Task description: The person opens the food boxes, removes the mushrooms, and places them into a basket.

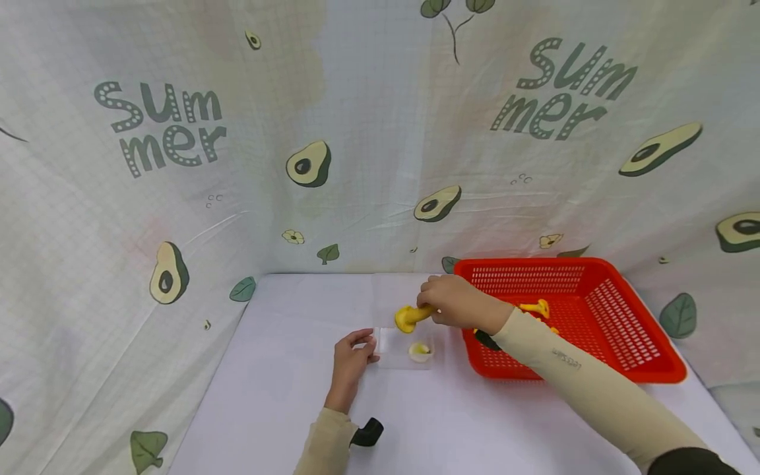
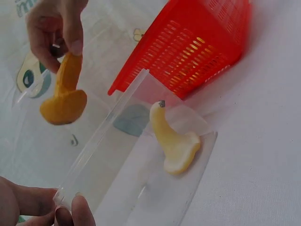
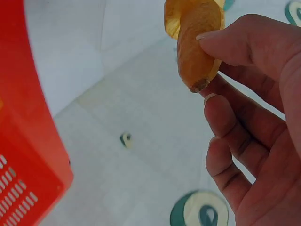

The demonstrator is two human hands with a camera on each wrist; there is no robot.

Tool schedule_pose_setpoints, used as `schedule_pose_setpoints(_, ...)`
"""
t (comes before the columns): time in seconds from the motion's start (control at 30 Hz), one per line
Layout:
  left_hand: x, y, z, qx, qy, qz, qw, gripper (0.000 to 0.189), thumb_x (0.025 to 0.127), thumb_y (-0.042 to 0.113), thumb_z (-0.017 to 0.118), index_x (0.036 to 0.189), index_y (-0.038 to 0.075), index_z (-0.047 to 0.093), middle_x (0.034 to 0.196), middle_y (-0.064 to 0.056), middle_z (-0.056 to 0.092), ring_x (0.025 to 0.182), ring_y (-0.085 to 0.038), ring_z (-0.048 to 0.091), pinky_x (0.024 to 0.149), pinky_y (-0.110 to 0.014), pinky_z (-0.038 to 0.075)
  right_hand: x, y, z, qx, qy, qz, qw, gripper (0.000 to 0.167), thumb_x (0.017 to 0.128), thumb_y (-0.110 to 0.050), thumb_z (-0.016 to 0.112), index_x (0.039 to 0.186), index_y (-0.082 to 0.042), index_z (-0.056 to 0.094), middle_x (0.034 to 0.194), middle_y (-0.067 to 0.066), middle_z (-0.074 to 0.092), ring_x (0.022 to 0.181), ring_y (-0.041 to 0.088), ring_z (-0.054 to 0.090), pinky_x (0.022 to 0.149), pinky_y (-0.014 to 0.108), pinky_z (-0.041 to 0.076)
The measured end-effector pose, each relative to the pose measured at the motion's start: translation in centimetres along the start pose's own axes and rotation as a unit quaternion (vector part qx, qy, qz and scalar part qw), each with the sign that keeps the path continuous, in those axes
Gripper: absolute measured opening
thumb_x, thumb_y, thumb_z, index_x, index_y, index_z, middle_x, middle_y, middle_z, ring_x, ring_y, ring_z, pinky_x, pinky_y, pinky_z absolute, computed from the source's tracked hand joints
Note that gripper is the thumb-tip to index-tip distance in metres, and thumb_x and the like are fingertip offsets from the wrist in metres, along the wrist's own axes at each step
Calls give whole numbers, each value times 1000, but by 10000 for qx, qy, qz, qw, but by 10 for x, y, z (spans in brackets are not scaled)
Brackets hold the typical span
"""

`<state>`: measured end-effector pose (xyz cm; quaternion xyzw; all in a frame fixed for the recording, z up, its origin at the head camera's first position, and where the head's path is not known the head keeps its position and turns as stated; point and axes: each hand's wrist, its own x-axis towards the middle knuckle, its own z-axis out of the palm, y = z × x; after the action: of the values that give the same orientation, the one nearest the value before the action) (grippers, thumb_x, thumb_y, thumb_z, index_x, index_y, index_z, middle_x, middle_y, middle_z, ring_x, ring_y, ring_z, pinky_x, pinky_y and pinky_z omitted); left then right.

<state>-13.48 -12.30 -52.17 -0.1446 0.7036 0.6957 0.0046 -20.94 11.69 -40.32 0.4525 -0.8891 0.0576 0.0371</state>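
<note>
My right hand pinches a yellow mushroom by its stem, cap hanging down, above a clear plastic box. In the right wrist view, thumb and index finger press the stem near its cut end; the other fingers are loosely bent. Another mushroom, pale yellow, lies inside the box. At the box's left side, my left hand grips its edge between thumb and fingers. The clear lid appears folded back behind the box, though its outline is faint.
A red perforated basket stands to the right, under my right forearm, with several yellow mushrooms inside. A white cloth covers the table. Behind it hangs a printed curtain with avocados and lettering.
</note>
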Motion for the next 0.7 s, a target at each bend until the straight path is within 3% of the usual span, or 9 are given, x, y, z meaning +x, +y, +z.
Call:
schedule_pose_setpoints(0.23, 3, -3, -2, -216, -127, 56, 9997, 33, 98, -7, 65, 130, -17, 62, 102, -12, 61, 66, -10, 59, 63, -20, 61, -35, 21, -16, 497, 410, 397, 9971, 21, 82, -2, 86, 100, -11, 81, 95, -2, 73, 87, 17, 63, 76, 33, 60)
schedule_pose_setpoints(0.7, 4, -4, -1, -167, -59, -4, 9998, 33, 99, -4, 68, 130, -14, 64, 102, -10, 62, 68, -10, 59, 63, -19, 61, -104, 57, -28, 1041, 161, 1723, 9794, 25, 86, -4, 86, 108, -13, 79, 110, 0, 73, 102, 24, 66, 89, 48, 63)
